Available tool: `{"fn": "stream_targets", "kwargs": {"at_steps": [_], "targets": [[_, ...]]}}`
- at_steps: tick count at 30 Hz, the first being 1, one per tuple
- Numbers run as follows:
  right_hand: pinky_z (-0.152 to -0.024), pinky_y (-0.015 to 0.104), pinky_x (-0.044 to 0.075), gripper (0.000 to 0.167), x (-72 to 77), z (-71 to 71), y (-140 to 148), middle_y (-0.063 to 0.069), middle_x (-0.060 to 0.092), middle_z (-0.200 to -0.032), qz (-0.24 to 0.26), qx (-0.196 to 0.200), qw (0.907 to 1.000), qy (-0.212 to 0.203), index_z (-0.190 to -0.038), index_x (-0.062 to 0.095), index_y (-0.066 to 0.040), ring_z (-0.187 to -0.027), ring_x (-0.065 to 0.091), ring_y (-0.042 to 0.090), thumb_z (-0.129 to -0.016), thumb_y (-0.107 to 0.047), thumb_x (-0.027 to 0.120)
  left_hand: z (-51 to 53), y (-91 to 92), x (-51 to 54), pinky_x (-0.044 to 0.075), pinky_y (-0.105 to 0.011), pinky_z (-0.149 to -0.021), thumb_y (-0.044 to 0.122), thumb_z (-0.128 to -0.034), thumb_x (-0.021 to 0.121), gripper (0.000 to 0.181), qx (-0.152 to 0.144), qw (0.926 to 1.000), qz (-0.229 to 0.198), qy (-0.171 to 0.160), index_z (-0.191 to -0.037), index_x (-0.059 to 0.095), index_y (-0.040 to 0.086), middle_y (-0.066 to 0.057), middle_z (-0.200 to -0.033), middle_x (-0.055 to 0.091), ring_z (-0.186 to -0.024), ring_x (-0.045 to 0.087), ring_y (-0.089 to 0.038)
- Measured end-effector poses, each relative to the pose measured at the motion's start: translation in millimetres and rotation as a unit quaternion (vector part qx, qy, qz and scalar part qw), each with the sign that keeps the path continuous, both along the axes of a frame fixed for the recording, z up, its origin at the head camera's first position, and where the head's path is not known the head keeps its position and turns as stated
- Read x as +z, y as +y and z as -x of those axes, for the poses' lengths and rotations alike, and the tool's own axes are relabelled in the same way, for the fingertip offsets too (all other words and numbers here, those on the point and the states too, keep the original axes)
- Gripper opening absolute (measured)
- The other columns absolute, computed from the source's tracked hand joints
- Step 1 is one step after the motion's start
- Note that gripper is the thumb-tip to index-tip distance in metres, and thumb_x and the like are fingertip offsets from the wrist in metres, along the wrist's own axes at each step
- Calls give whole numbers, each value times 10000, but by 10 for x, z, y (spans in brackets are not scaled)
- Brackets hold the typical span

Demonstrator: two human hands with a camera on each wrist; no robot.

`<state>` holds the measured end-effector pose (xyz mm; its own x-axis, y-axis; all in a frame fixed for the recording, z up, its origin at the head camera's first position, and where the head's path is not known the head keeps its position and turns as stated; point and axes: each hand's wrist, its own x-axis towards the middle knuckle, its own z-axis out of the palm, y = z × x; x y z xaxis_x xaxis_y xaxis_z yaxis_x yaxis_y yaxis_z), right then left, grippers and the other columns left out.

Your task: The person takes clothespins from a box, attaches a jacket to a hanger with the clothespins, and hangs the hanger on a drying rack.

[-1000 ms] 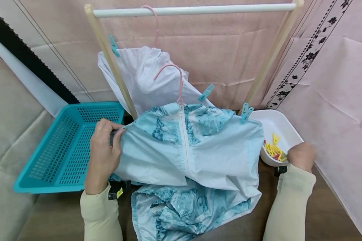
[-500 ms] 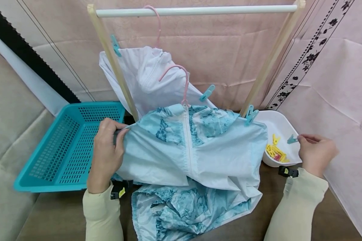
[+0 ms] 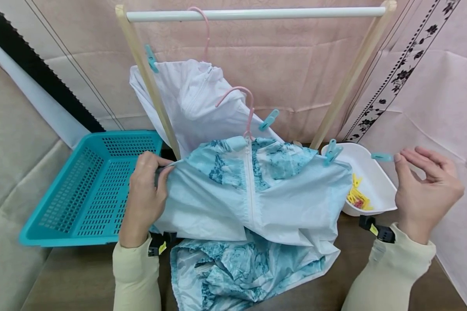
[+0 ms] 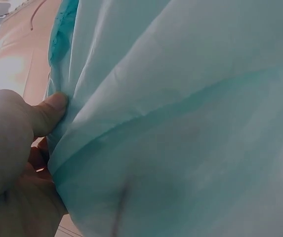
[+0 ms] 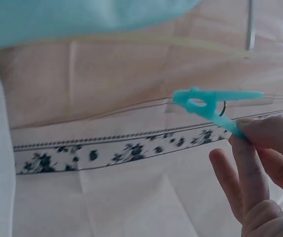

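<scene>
A light blue zip jacket point(image 3: 214, 203) with a darker blue pattern hangs on a pink hanger point(image 3: 251, 110), its lower part bunched on the table. My left hand point(image 3: 149, 185) pinches the jacket's left shoulder edge; in the left wrist view the thumb presses the cloth point(image 4: 146, 123). One blue clothespin point(image 3: 332, 152) is clipped on the jacket's right shoulder. Right of it, above the white tub, my right hand point(image 3: 430, 190) pinches another blue clothespin point(image 3: 382, 157) by one handle end. The right wrist view shows this clothespin point(image 5: 205, 101) with its jaws pointing away from the fingers.
A white tub point(image 3: 383, 190) holds several yellow clothespins point(image 3: 356, 194). To the left stands a blue basket point(image 3: 74, 194). Behind, a white garment point(image 3: 190, 95) with two blue clothespins hangs from the rack's white bar point(image 3: 257, 14); wooden posts point(image 3: 344, 77) stand at both sides.
My right hand has come up out of the white tub with a blue clothespin and moved right. The left hand and the jacket with its hanger have shifted slightly right.
</scene>
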<state>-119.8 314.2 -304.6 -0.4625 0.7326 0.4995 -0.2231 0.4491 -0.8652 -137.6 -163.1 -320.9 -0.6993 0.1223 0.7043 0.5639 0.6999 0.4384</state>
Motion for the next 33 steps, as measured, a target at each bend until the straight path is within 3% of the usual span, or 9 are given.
{"fn": "stream_targets", "kwargs": {"at_steps": [3, 7, 11, 16, 18, 21, 25, 27, 33], "targets": [[-815, 100, 548, 214, 107, -87, -162, -13, 705, -1111, -124, 91, 9993, 351, -990, 790, 52, -1134, 616, 142, -839, -92, 835, 44, -13, -12, 428, -366, -776, -8, -1006, 583, 59, -84, 10000, -14, -6, -999, 629, -43, -194, -972, 586, -969, 552, -347], [-835, 143, 569, 250, 218, -151, -340, 64, 693, -1098, 98, 457, 9918, 1193, -944, 761, 134, -1117, 631, 195, -808, -52, 855, 51, 29, -16, 437, -373, -777, -16, -999, 593, 47, -137, 9999, -21, -29, -995, 630, -44, -194, -979, 586, -971, 555, -339], [-873, 217, 587, 279, 269, -153, -526, 148, 672, -1059, 293, 1117, 9720, 2046, -890, 700, 240, -1064, 641, 264, -776, 37, 854, 55, 66, -25, 450, -383, -780, -9, -1004, 587, 48, -188, 9998, -21, -24, -999, 628, -34, -190, -986, 592, -978, 560, -328], [-887, 231, 565, 232, 266, -151, -760, 205, 681, -1061, 200, 2389, 9430, 2306, -876, 621, 311, -1061, 634, 312, -817, 138, 763, 53, 94, -39, 458, -395, -804, -9, -1005, 585, 47, -221, 9997, -26, -44, -1006, 632, -17, -180, -997, 605, -989, 562, -319], [-841, 212, 543, 187, 234, -155, -852, 215, 694, -1090, -45, 2980, 9312, 2099, -889, 600, 305, -1017, 648, 278, -852, 158, 710, 52, 104, -43, 466, -410, -821, -9, -1003, 589, 46, -261, 9996, -44, -45, -1007, 634, -15, -177, -1000, 608, -1000, 566, -323], [-697, 191, 501, 83, 160, -151, -965, 192, 712, -1174, -862, 3592, 9217, 1185, -948, 628, 208, -842, 661, 174, -908, 140, 653, 52, 122, -44, 479, -425, -826, -1, -1003, 592, 47, -337, 9994, -26, 0, -1005, 636, -18, -174, -1001, 613, -1001, 574, -326], [-616, 132, 493, 68, 72, -83, -1026, 146, 734, -1159, -2104, 3639, 9073, -121, -1003, 661, 54, -676, 615, 67, -943, 84, 646, 44, 150, -45, 464, -394, -800, 5, -1000, 603, 42, -392, 9992, 39, 12, -1000, 640, -13, -159, -993, 622, -967, 572, -312], [-641, 123, 514, 75, 33, -35, -1018, 144, 736, -1102, -2277, 3593, 9044, -348, -1005, 664, 41, -685, 623, 44, -940, 76, 656, 39, 160, -49, 446, -372, -786, 0, -991, 618, 31, -455, 9989, 47, -32, -997, 647, -3, -143, -984, 626, -944, 565, -291], [-649, 137, 543, 55, -35, 60, -924, 124, 699, -952, -2172, 3412, 9138, -383, -993, 662, 78, -696, 640, 4, -939, 74, 660, 41, 137, -69, 501, -370, -809, 38, -966, 672, 85, -749, 9961, 176, -432, -1049, 683, 49, -91, -1033, 660, -962, 603, -230]]}}
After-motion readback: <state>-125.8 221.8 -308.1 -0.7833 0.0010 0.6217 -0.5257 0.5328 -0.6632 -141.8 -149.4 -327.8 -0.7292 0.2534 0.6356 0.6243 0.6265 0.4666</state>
